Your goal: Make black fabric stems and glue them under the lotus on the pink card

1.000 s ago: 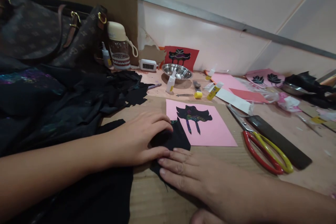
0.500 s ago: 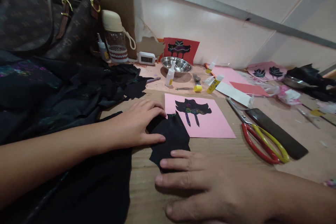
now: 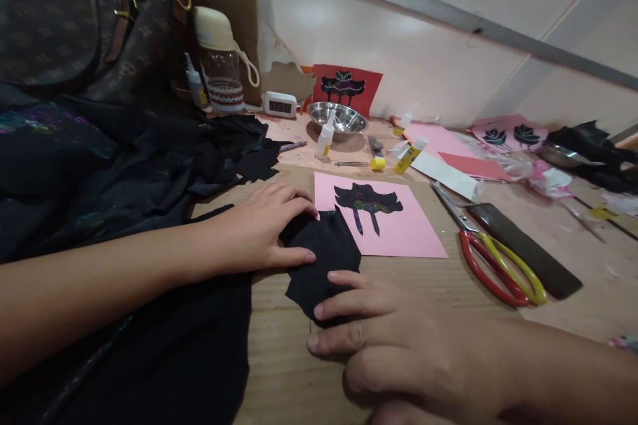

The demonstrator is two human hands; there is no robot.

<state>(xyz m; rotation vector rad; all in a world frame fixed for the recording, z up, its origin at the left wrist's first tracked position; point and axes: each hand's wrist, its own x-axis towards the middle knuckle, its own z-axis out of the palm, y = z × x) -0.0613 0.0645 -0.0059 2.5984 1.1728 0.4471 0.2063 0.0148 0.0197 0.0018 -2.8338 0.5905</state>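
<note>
A small piece of black fabric with jagged edges lies on the cardboard sheet. My left hand rests over its left side, thumb and fingers apart. My right hand is palm down at the lower right, fingers apart and partly bent, with fingertips at the fabric's lower edge. Whether they press on it I cannot tell. Just behind is a pink paper card bearing a black roof-shaped cutout with two legs. The fabric overlaps the card's left corner.
Red-and-yellow-handled scissors lie right of the card beside a dark flat bar. Behind stand a glue bottle, a metal bowl and a glass bottle. Black cloth is heaped at left, below a brown handbag.
My right hand has shifted slightly right, and its lower fingers have bent inward. My left hand stays on the fabric. The camera view has moved a little.
</note>
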